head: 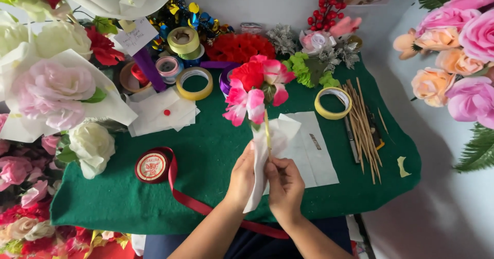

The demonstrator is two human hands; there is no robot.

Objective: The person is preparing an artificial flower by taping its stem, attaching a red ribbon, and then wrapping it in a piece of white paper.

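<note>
Covering most of the tabletop, a green felt mat [216, 151] is lying under everything you are working with. White paper sheets [314, 151] are resting near its middle, and a bundle of thin wooden sticks [363, 122] is sitting toward the right edge beside a yellow tape roll [333, 103]. A red ribbon spool [152, 167] is lying toward the left edge. Above the near edge, you are holding a pink and red flower cluster [257, 89] upright on its stem. Your left hand [243, 179] is gripping white tissue paper [267, 151] around the stem, and your right hand [285, 187] is pinching the same paper just beside it.
</note>
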